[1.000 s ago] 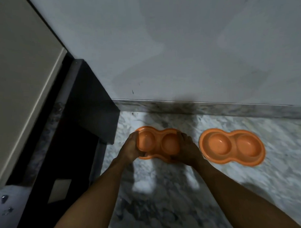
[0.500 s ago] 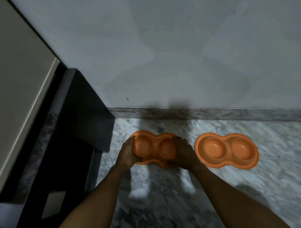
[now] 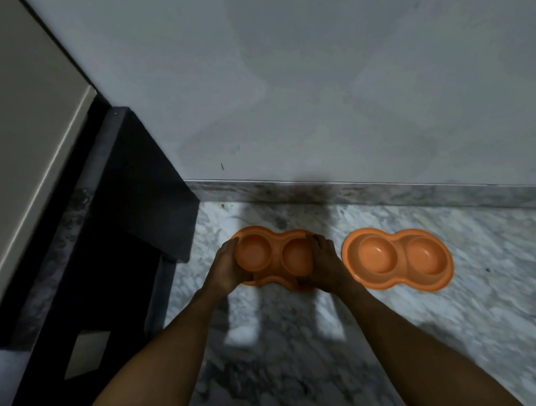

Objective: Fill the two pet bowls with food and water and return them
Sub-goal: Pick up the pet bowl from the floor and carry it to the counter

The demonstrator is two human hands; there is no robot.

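head | L grip (image 3: 228,271) & R grip (image 3: 326,269) grasping dbl bowl (image 3: 273,254) ends | bowl btwn

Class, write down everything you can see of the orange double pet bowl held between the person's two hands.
The double bowl is one orange, plastic-looking piece shaped like a figure eight: two round wells side by side within a flared rim. Both wells look empty. It faces up, roughly level, over the marble floor near the wall. The left hand grips its left end, the right hand its right end. Whether it touches the floor cannot be told.
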